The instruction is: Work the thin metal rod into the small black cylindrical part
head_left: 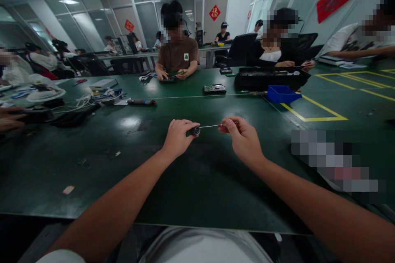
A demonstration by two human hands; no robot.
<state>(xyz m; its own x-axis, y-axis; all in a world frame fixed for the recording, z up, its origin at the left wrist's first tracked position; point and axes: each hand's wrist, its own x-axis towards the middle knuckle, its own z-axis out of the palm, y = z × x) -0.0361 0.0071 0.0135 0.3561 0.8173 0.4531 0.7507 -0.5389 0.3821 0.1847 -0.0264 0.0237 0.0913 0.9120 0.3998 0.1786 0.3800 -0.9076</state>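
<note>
Both my hands are raised over the dark green table [197, 181], close together at the middle. My left hand [178, 136] is closed around a small dark screwdriver handle [195, 131]. A thin metal shaft [210, 126] runs from that handle to the right. My right hand [242, 137] pinches the far end of the shaft between thumb and fingertips. The tool is held level, a little above the table top.
Across the table a person in a brown shirt [177, 55] works on a small device. A hard drive [214, 88], a black tray [271, 77], a blue bin [282, 93] and a dark pen-like tool [142, 102] lie beyond my hands. Cables and clutter sit at the far left. Yellow tape lines mark the right side.
</note>
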